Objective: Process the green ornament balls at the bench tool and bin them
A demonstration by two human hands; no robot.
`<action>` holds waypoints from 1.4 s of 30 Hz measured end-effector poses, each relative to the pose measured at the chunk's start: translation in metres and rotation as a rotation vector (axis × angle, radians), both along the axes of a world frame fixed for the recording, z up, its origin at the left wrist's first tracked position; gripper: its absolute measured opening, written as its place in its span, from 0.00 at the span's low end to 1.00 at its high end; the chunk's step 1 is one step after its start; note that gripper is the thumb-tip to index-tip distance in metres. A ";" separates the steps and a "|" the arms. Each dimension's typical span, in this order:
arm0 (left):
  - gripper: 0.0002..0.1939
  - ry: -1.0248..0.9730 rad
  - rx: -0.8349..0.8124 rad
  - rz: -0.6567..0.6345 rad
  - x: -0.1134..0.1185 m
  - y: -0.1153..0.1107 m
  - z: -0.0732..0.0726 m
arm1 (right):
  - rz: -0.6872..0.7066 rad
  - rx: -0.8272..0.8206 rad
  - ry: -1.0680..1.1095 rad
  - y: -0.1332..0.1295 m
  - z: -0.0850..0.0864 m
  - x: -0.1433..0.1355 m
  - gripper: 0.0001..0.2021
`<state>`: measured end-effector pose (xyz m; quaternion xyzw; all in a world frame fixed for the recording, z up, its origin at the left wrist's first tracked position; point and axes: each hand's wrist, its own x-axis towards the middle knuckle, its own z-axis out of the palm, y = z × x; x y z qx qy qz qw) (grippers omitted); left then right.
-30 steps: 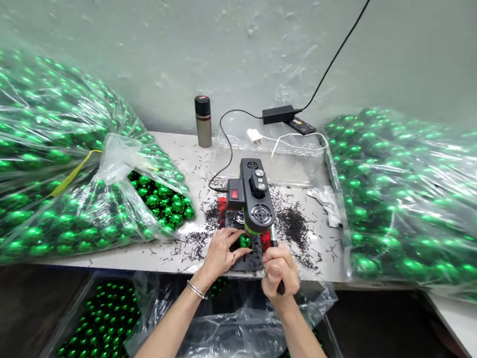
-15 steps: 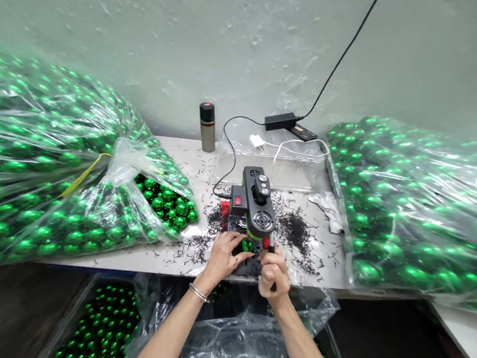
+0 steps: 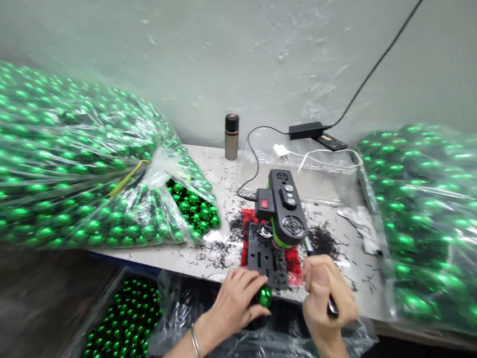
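A shiny green ball (image 3: 265,296) sits between the thumb and fingers of my left hand (image 3: 241,298), just off the front edge of the black slotted base plate (image 3: 267,258). My right hand (image 3: 328,291) is wrapped round the black-ended lever handle (image 3: 332,307) of a small bench press (image 3: 287,208), which has round vents, buttons and a red switch. The press stands on a red mat (image 3: 294,263). Small black bits (image 3: 324,239) lie scattered about it on the table.
Clear bags of green balls stand at left (image 3: 73,178) and right (image 3: 432,222). Below the table edge is a lined bin of green balls (image 3: 114,337). Behind the press are a bottle (image 3: 231,137), a power adapter (image 3: 305,131), a white charger (image 3: 280,151) and a white cloth (image 3: 363,226).
My left hand has drawn the green ball from under the press head toward me, past the plate's front edge. My right hand has swung the lever outward. The whole view has shifted.
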<state>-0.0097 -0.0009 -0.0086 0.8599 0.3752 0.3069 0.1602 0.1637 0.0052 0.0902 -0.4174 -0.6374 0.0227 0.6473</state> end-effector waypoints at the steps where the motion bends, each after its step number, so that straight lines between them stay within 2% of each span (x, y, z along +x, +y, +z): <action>1: 0.36 0.015 0.015 -0.004 -0.005 -0.004 0.001 | -0.002 0.004 0.008 0.000 -0.003 0.000 0.15; 2: 0.39 0.018 0.035 0.016 -0.011 -0.003 0.002 | -0.006 0.006 0.018 0.001 -0.006 -0.001 0.15; 4: 0.32 0.003 0.070 0.156 -0.025 0.013 0.008 | -0.012 0.009 0.030 0.002 -0.009 -0.001 0.15; 6: 0.18 -0.011 0.063 0.406 -0.040 0.043 0.018 | -0.013 0.017 0.026 0.002 -0.009 -0.002 0.16; 8: 0.15 -0.010 -0.030 0.642 -0.054 0.079 0.027 | -0.011 0.033 0.016 0.003 -0.009 -0.002 0.16; 11: 0.14 -0.033 -0.080 0.720 -0.068 0.120 0.036 | -0.005 0.058 0.019 0.004 -0.012 -0.001 0.15; 14: 0.13 -0.084 -0.134 0.701 -0.075 0.136 0.038 | 0.001 0.055 0.021 0.004 -0.016 0.000 0.15; 18: 0.19 -0.229 -0.264 0.618 -0.079 0.128 0.041 | 0.014 0.053 0.012 0.004 -0.019 0.000 0.15; 23: 0.21 -0.984 -0.855 0.402 -0.065 0.096 0.036 | 0.008 0.050 -0.006 0.005 -0.014 -0.001 0.15; 25: 0.21 -1.088 -1.014 0.377 -0.050 0.084 0.029 | 0.004 0.040 -0.005 0.005 -0.010 -0.002 0.15; 27: 0.23 -1.061 -1.095 0.350 -0.033 0.074 0.021 | -0.005 0.032 -0.001 0.005 -0.005 -0.003 0.15; 29: 0.26 -0.946 -1.073 0.320 -0.015 0.067 0.014 | -0.011 0.023 0.000 0.005 -0.002 -0.004 0.16; 33: 0.27 -0.654 -0.823 0.269 0.010 0.064 0.009 | -0.018 0.016 -0.007 0.005 -0.001 -0.004 0.16; 36: 0.24 -0.510 -0.687 0.273 0.018 0.066 0.011 | -0.022 0.016 -0.008 0.004 -0.004 -0.005 0.15; 42: 0.19 -0.333 -0.548 0.307 0.024 0.062 0.011 | -0.024 0.024 -0.006 0.003 -0.007 -0.005 0.15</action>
